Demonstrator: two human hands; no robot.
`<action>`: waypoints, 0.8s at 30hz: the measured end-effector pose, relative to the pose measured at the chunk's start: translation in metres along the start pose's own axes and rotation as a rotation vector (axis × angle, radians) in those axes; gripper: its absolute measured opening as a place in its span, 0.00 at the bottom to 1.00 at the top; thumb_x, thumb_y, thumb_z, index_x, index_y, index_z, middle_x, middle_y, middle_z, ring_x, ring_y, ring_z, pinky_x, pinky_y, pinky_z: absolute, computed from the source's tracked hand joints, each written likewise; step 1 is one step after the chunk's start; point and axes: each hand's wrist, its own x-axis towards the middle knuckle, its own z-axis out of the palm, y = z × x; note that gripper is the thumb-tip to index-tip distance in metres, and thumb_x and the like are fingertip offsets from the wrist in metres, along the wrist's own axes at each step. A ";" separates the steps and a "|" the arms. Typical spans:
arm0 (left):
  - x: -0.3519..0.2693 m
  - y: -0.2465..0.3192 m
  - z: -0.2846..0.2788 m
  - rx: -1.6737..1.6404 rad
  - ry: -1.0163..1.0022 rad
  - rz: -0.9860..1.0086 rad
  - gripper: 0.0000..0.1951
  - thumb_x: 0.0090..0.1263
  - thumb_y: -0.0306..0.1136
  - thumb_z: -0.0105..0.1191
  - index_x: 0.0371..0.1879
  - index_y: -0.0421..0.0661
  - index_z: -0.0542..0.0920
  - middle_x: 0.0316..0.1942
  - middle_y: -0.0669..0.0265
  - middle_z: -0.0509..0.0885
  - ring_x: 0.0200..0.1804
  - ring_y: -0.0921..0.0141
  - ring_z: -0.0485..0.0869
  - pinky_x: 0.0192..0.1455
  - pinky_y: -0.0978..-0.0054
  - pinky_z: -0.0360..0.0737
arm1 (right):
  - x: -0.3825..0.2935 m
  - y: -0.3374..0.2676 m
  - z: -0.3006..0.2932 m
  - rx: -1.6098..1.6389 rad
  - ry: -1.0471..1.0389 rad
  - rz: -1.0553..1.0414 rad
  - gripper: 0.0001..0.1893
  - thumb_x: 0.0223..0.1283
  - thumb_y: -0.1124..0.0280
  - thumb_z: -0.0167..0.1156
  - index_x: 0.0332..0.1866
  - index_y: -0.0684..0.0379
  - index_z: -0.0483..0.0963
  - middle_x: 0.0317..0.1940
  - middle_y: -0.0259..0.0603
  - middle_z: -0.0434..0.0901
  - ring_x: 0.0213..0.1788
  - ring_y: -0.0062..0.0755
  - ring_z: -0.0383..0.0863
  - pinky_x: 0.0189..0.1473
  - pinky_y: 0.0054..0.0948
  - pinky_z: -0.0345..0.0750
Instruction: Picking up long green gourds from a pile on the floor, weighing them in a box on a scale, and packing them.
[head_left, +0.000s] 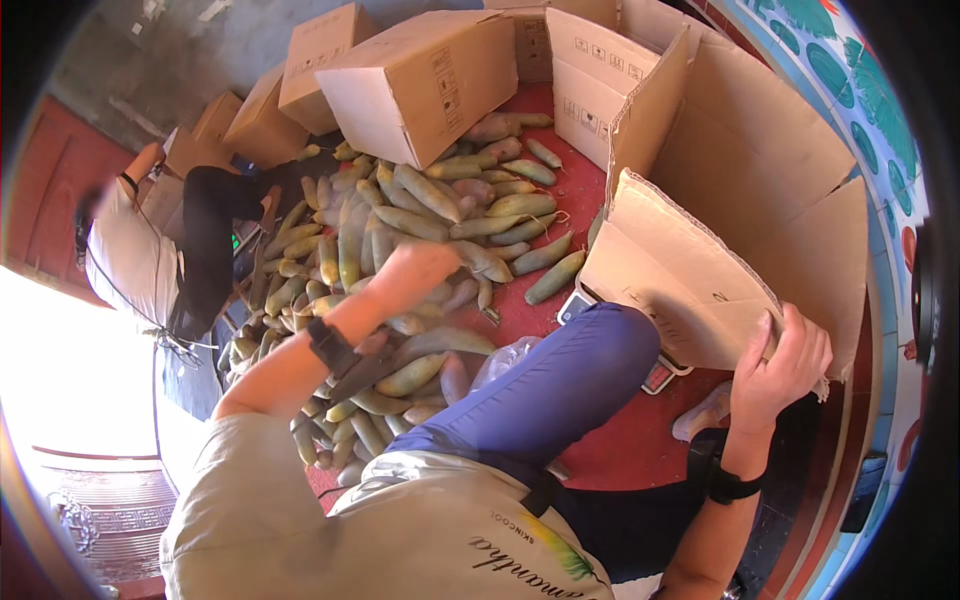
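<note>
My left hand (420, 274) is blurred by motion over a large pile of long, greenish, radish-like root vegetables (424, 191); whether it holds one cannot be told. My right hand (784, 364) grips the edge of a front flap (675, 277) of an open cardboard box (757, 142), fingers over the rim. The box stands at the right, its opening towards me. Beneath its flap show parts of a white scale (660, 375) with a lit red display. A clear plastic bag (506, 364) lies beside my raised knee, next to the pile.
Several cardboard boxes (457, 75) stand behind the pile on the red floor covering (622, 457). Another person (142, 247) sits at the left beside the pile, near a device with a green display. A tiled, painted wall (892, 300) borders the right side. A phone-like dark object (862, 491) lies there.
</note>
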 end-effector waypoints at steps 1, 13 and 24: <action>-0.034 -0.027 0.014 -0.185 -0.107 -0.272 0.11 0.70 0.36 0.50 0.42 0.43 0.82 0.37 0.55 0.84 0.40 0.59 0.83 0.43 0.66 0.80 | 0.000 0.000 0.000 -0.010 0.001 -0.004 0.10 0.60 0.71 0.60 0.45 0.63 0.74 0.35 0.43 0.78 0.38 0.45 0.77 0.49 0.42 0.70; -0.316 -0.155 0.094 0.738 -0.398 -0.565 0.20 0.60 0.30 0.55 0.54 0.52 0.77 0.51 0.61 0.77 0.57 0.57 0.75 0.60 0.53 0.72 | -0.003 0.007 0.004 -0.114 0.027 -0.048 0.10 0.64 0.70 0.59 0.45 0.64 0.74 0.35 0.44 0.78 0.38 0.47 0.77 0.47 0.43 0.71; -0.268 -0.100 0.075 0.782 -0.667 -0.691 0.22 0.54 0.38 0.64 0.51 0.52 0.80 0.46 0.60 0.81 0.52 0.60 0.80 0.55 0.59 0.75 | 0.000 0.007 0.003 -0.127 0.052 -0.049 0.09 0.63 0.71 0.58 0.45 0.63 0.74 0.34 0.44 0.78 0.37 0.46 0.76 0.47 0.43 0.70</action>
